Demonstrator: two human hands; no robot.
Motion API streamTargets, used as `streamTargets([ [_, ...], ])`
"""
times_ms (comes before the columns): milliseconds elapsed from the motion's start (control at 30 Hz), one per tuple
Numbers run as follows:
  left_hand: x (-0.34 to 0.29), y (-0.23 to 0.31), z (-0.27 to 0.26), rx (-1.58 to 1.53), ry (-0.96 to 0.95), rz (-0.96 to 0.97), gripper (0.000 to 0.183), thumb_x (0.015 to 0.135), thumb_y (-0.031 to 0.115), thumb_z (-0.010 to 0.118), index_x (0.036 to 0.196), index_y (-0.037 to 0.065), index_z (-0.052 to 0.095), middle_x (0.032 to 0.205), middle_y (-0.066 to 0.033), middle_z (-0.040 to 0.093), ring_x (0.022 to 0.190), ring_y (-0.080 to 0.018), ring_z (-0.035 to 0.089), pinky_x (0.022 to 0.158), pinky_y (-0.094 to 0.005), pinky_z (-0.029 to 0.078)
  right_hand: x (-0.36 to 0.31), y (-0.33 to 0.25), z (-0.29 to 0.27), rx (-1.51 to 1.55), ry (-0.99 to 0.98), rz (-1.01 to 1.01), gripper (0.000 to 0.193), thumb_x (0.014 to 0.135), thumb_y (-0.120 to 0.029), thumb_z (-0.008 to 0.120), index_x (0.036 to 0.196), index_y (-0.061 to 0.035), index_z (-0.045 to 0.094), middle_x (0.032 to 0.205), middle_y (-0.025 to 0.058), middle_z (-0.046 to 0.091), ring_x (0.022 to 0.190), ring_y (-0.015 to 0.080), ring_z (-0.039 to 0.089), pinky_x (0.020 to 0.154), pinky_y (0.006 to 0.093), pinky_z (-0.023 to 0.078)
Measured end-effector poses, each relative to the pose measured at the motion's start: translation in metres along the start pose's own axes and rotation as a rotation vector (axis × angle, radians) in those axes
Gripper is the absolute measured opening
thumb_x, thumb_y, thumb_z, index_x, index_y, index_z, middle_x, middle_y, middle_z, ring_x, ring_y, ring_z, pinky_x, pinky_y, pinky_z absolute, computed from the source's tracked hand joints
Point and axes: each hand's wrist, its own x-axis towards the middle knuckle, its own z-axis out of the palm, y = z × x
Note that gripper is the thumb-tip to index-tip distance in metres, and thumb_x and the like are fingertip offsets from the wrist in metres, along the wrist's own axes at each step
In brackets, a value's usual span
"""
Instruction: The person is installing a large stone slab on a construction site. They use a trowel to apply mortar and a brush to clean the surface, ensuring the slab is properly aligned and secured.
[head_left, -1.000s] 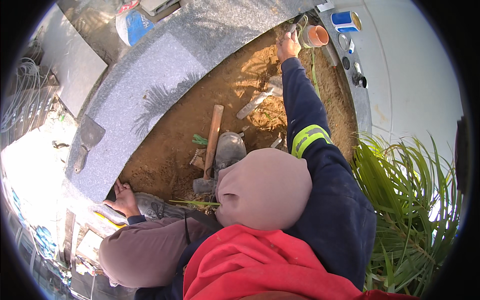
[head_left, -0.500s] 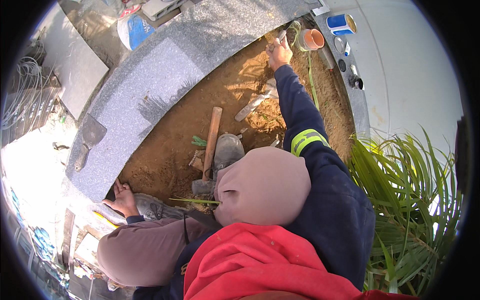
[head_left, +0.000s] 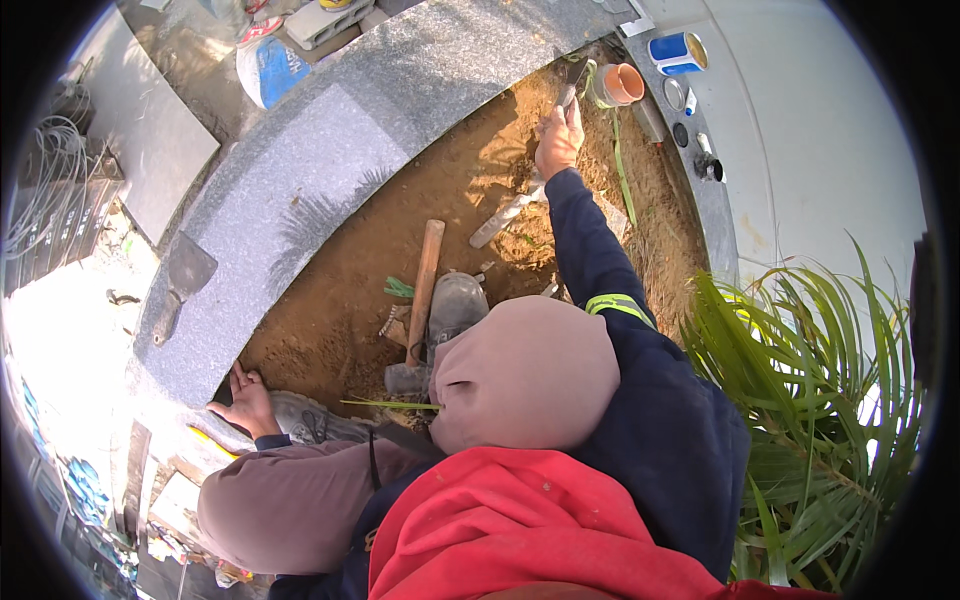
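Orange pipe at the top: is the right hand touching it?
Apart. The head view shows brown soil between the fingers of the right hand and the orange pipe.

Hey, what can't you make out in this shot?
All in the head view:
Tool: grip end hidden by the right hand.
Left hand: too small to tell whether it presses the stone slab.
Right boot: heel hidden by the right knee.
Palm: outer fronds cut off by the dark rim.

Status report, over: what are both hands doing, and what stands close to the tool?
Right hand gripping bladed tool. Left hand open at slab edge. Orange pipe close beside the tool.
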Motion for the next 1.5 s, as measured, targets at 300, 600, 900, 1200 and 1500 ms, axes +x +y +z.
streamTargets([
  [300,0.005,-0.002,-0.004,0.006,-0.023,0.005,0.117,0.08,0.084,0.051,0.145,-0.01,0.026,0.149,-0.0304,0.041,0.123,-0.0304,0.052,0.081,-0.0368,0.041,0.058,-0.036,-0.003,-0.716,0.077,-0.718,0.05,0.099,-0.018,0.054,0.143,0.0026,0.048,0.116,0.0256,0.061,0.104,0.0347,0.06,0.095,0.0417,0.046],
  [600,0.005,0.004,-0.01,-0.003,-0.013,-0.008,0.118,0.079,0.085,0.05,0.147,-0.009,0.024,0.15,-0.0302,0.04,0.119,-0.0288,0.052,0.082,-0.0363,0.041,0.07,0.0,-0.018,-1.166,0.122,-0.646,0.056,0.094,-0.019,0.052,0.146,0.0006,0.046,0.119,0.0287,0.055,0.112,0.0374,0.045,0.101,0.0422,0.039],
  [900,0.006,-0.003,-0.003,0.012,-0.021,-0.027,0.118,0.08,0.085,0.05,0.149,-0.007,0.022,0.154,-0.0274,0.036,0.121,-0.0271,0.05,0.087,-0.0369,0.04,0.101,-0.006,-0.024,-1.381,0.018,-0.59,0.051,0.095,-0.021,0.049,0.141,0.0006,0.052,0.125,0.0235,0.062,0.107,0.0361,0.048,0.097,0.0418,0.04],
  [1200,0.003,0.002,-0.011,0.012,-0.013,0.004,0.119,0.08,0.086,0.048,0.149,-0.008,0.022,0.152,-0.0285,0.038,0.117,-0.0277,0.051,0.085,-0.0366,0.039,0.06,-0.011,-0.01,-1.104,-0.232,-0.727,0.055,0.093,-0.017,0.06,0.146,-0.0075,0.05,0.108,0.0254,0.058,0.106,0.038,0.051,0.096,0.0436,0.043],
  [1500,0.005,0.001,-0.007,0.023,-0.011,-0.007,0.12,0.079,0.087,0.049,0.147,-0.009,0.023,0.15,-0.03,0.04,0.115,-0.0285,0.052,0.082,-0.036,0.04,0.076,-0.009,-0.044,-1.182,0.036,-0.711,0.056,0.091,-0.017,0.056,0.145,-0.0043,0.05,0.111,0.0277,0.061,0.11,0.0397,0.051,0.103,0.0434,0.039],
])
